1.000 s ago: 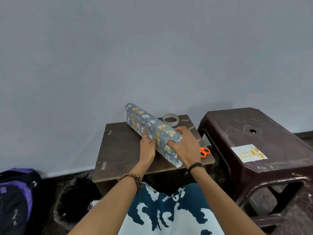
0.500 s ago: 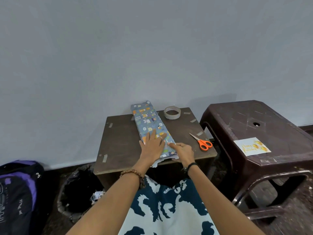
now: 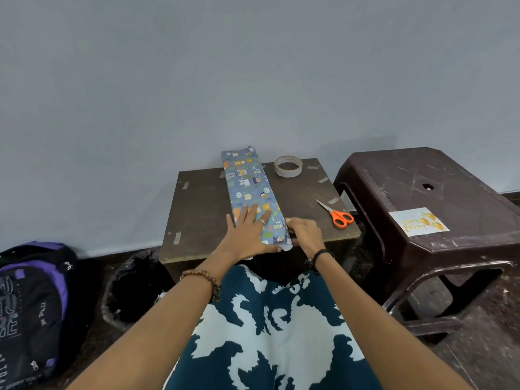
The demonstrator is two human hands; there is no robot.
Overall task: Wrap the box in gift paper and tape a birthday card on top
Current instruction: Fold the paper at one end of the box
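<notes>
I see the box (image 3: pixel 249 192), long and narrow and already sleeved in blue cartoon-print paper, lying flat on the small brown table (image 3: pixel 197 220) with its far end against the wall and its near end at the table's front edge. My left hand (image 3: pixel 247 232) lies flat on its top, fingers straight and spread, pressing down. My right hand (image 3: pixel 304 235) sits at the near right corner with fingers curled at the paper's edge; whether it pinches the loose white flap there I cannot tell. I judge the box light and stiff, the paper thin, slick and quick to tear or crease, so I would hold it by flat pressure on top and work the end flaps with my fingertips. The tape (image 3: pixel 288 166), a cardboard-cored ring, and orange-handled scissors (image 3: pixel 336 213) lie to the right; the card (image 3: pixel 417 225), glossy with gold balloons, lies on the dark plastic stool (image 3: pixel 422 175).
</notes>
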